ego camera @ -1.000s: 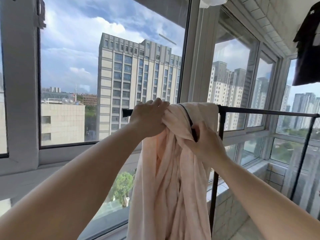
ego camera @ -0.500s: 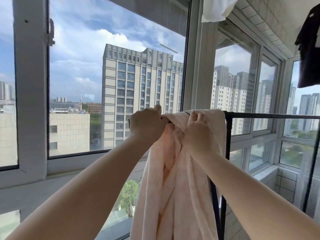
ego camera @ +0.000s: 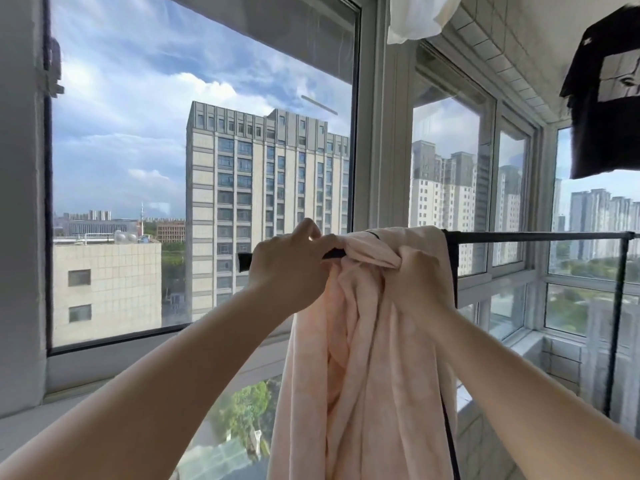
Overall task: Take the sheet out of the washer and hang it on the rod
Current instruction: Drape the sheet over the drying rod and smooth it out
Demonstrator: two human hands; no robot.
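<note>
A pale pink sheet (ego camera: 367,368) hangs bunched over the black rod (ego camera: 536,236) of a drying rack, near the rod's left end. My left hand (ego camera: 287,261) grips the sheet's top edge where it lies on the rod, with a short bare stretch of rod showing to its right. My right hand (ego camera: 415,275) holds a gathered fold of the sheet just below the rod. The sheet's lower part runs out of the bottom of the frame. No washer is in view.
Large windows (ego camera: 201,168) stand right behind the rack, with a sill (ego camera: 69,403) below. The rack's black upright (ego camera: 614,323) stands at the right. A black T-shirt (ego camera: 606,109) hangs at the upper right and a white cloth (ego camera: 415,19) overhead.
My right hand rose to the rod and then shifted right, gripping a fold. My left hand slid slightly left along the rod, baring a bit of rod. The view tilted upward.
</note>
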